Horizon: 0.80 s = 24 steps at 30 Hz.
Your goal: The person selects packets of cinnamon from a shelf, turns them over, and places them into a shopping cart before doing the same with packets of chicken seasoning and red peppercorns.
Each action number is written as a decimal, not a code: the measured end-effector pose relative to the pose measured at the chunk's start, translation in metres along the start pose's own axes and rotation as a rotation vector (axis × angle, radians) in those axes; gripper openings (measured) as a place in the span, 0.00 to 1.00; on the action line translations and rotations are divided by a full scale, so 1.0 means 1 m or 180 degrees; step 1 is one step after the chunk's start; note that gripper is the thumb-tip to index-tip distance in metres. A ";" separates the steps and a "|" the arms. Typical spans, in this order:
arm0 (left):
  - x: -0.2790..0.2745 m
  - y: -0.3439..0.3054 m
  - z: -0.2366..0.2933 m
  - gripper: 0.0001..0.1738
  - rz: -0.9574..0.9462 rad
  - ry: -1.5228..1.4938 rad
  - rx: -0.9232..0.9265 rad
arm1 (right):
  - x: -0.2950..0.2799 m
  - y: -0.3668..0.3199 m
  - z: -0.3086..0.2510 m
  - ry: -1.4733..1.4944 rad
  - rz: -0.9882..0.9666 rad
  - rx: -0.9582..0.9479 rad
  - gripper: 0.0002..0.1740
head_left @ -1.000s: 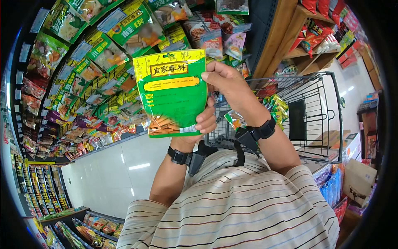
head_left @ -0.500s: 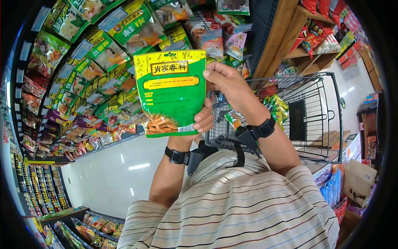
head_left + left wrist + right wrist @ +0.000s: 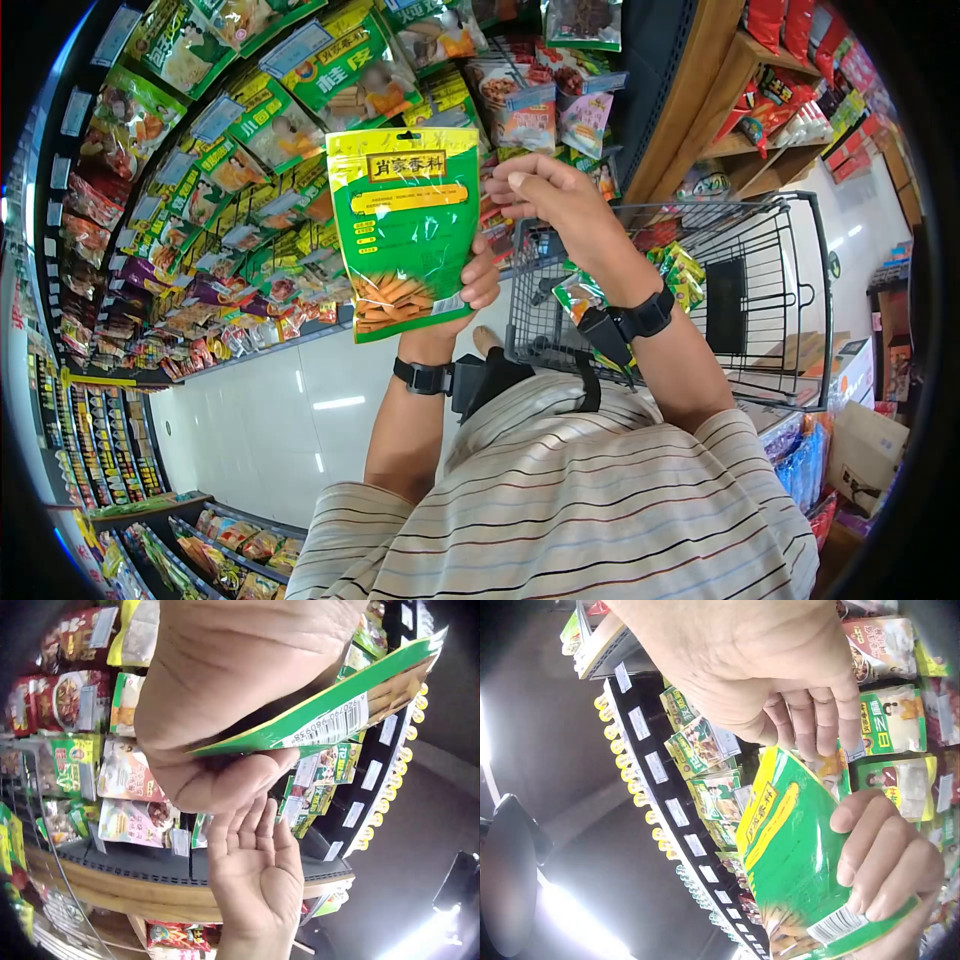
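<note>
A green spice packet (image 3: 405, 235) with a yellow top band and a picture of brown sticks is held upright in front of the chest. My left hand (image 3: 480, 275) grips it by its lower right side, fingers curled over the printed face and the rest of the hand behind it. In the left wrist view the packet's barcode (image 3: 334, 724) shows above that thumb and fingers. My right hand (image 3: 555, 195) hovers just right of the packet's upper edge, holding nothing. The right wrist view shows its fingers (image 3: 802, 724) loosely extended beside the packet's top.
Racks of hanging spice packets (image 3: 350, 65) fill the left and front. A black wire shopping cart (image 3: 770, 290) stands at the right, with several green and yellow packets (image 3: 685, 275) inside. Behind it is a wooden shelf (image 3: 690, 80) with red bags. Pale floor (image 3: 270, 420) shows at lower left.
My right hand has let go of the packet's upper right edge and moved slightly right. My left hand still holds the packet, now tilted a little. The view has shifted slightly.
</note>
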<state>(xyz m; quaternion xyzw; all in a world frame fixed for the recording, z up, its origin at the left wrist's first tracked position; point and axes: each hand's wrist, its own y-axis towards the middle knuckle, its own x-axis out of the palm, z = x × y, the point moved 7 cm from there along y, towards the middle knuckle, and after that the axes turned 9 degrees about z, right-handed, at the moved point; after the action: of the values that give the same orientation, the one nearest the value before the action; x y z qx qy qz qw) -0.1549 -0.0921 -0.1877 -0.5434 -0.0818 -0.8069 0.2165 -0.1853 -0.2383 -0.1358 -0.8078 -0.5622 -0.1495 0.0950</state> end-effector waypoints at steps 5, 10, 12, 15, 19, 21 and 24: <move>-0.047 -0.002 0.040 0.24 0.1178 0.1246 0.0884 | 0.012 -0.012 -0.013 0.0058 -0.0171 0.0191 0.25; -0.045 -0.010 0.075 0.16 0.2301 0.2686 0.1925 | 0.014 -0.015 -0.014 0.0172 -0.0283 0.0265 0.30; -0.046 -0.017 0.090 0.19 0.2515 0.3243 0.2086 | 0.011 -0.010 -0.008 -0.0034 -0.0211 0.0208 0.28; -0.040 -0.016 0.095 0.18 0.2513 0.3148 0.2476 | 0.003 0.000 0.003 -0.0375 -0.0011 0.0139 0.23; -0.026 -0.022 0.097 0.17 0.2625 0.3392 0.2524 | 0.000 0.010 0.007 -0.0296 0.0124 0.0161 0.16; -0.019 -0.026 0.098 0.15 0.2643 0.3529 0.2624 | -0.001 0.014 0.010 -0.0260 0.0205 0.0182 0.14; -0.011 -0.030 0.100 0.16 0.2685 0.3604 0.2574 | -0.005 0.024 0.020 -0.0254 0.0289 0.0210 0.11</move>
<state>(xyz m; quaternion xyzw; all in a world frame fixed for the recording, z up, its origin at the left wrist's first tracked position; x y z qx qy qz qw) -0.0804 -0.0258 -0.1553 0.0822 -0.0335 -0.7181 0.6903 -0.1612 -0.2448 -0.1556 -0.8342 -0.5330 -0.0941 0.1058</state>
